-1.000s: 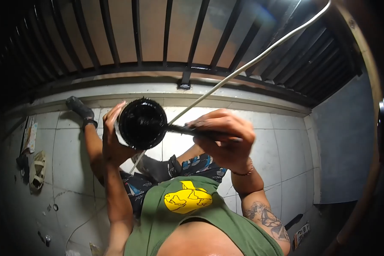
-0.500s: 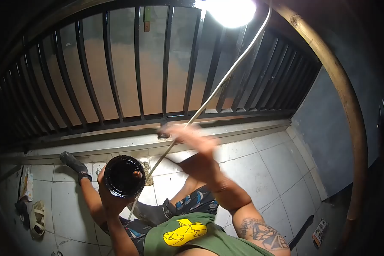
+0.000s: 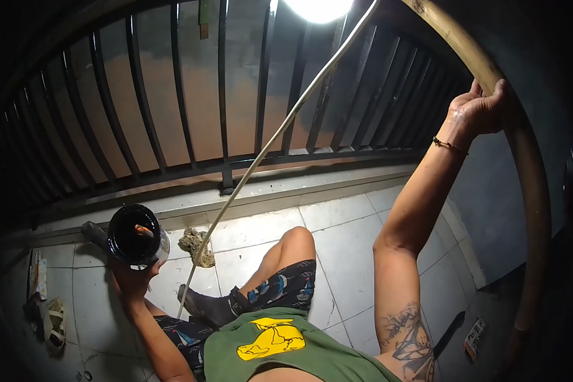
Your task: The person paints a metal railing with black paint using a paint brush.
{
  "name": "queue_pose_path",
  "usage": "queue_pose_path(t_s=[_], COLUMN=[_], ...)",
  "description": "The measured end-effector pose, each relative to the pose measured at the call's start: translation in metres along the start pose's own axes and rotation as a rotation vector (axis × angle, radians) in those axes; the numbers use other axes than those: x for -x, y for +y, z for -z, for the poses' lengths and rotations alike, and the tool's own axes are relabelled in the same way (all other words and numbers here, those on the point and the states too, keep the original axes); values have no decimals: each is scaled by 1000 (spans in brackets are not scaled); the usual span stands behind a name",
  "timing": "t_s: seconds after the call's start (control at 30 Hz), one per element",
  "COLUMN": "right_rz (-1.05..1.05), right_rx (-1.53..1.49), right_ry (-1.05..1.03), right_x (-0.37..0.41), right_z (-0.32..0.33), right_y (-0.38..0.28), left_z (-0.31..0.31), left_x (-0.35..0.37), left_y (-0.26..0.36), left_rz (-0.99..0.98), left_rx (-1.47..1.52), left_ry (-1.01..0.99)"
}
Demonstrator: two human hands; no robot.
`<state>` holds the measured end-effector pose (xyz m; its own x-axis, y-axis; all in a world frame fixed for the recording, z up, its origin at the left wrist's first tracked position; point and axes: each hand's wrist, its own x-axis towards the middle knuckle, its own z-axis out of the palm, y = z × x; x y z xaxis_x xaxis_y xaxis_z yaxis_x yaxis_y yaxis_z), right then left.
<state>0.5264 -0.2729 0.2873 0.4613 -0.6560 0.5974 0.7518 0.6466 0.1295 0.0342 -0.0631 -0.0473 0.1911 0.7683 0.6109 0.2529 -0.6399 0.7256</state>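
My left hand (image 3: 135, 275) is closed around the lower side of a paint can (image 3: 164, 247), held up at the left. Dark, glossy black paint (image 3: 126, 232) coats its inside, and an orange-ended handle (image 3: 144, 230) sticks up in it; the handle's lower part is hidden. At the upper right, my right hand (image 3: 481, 109) grips a curved-looking bamboo pole (image 3: 530, 169), its fingers partly behind the pole. Black metal railing bars (image 3: 223, 83) stand in front of me, some with a wet-looking shine.
A white cable (image 3: 280, 130) runs diagonally between my arms, near a bright lamp (image 3: 318, 5). A rough stone-like lump (image 3: 197, 247) sits on the tiled floor (image 3: 350, 280). A sandal (image 3: 55, 325) lies at left; a dark blade-like object (image 3: 451, 332) and a small packet (image 3: 473, 339) lie at right.
My right hand has gone from near the bottom of the railing up and right onto the bamboo pole. My left hand has shifted the paint can leftward and slightly up.
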Motion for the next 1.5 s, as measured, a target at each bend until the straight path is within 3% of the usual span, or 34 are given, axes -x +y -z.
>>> queue_pose_path(t_s=[0.13,0.33,0.4,0.53,0.6,0.73,0.93,1.07,1.1,1.2,1.23,1.27,1.3,1.4,1.43,1.5], right_rz=[16,134,226,155,163,148,162,189,179,138,-8,-152,112,18,28,66], right_rx=[52,80,48,62,65,99,136,110,105,106,174,238,106,52,54,2], right_ry=[54,169,145,155,181,237,213,189,197,224,241,248,199,148,148,266], right_x=[-20,-99,-133,-144,-147,-161,-180,-194,-195,-215,-236,-248,-217,-249,-253,-238], right_z=[8,46,74,98,104,115,121,122,120,123,138,147,130,143,143,133], right_y=[-4,-14,-10,-22,-18,-11,-6,4,6,15,21,26,27,55,59,60], left_z=[4,5,7,1,-11,-8,-13,-3,3,18,19,24,37,83,96,110], left_x=[-2,-3,0,-8,-15,-38,-78,-99,-106,-114,-114,-119,-127,-147,-150,-157], left_y=[1,-13,-52,-6,9,19,38,33,19,15,49,42,21,-58,-65,-63], left_rz=[-85,-8,161,191,-24,2,-96,-120,-202,-197,-312,-323,-264,-80,-46,-19], left_rx=[-24,80,162,96,257,104,329,167,7,12,38,35,94,271,-71,9], left_ry=[39,20,-43,-40,36,-113,-215,-188,-188,-158,-177,-180,-219,-354,-288,-288])
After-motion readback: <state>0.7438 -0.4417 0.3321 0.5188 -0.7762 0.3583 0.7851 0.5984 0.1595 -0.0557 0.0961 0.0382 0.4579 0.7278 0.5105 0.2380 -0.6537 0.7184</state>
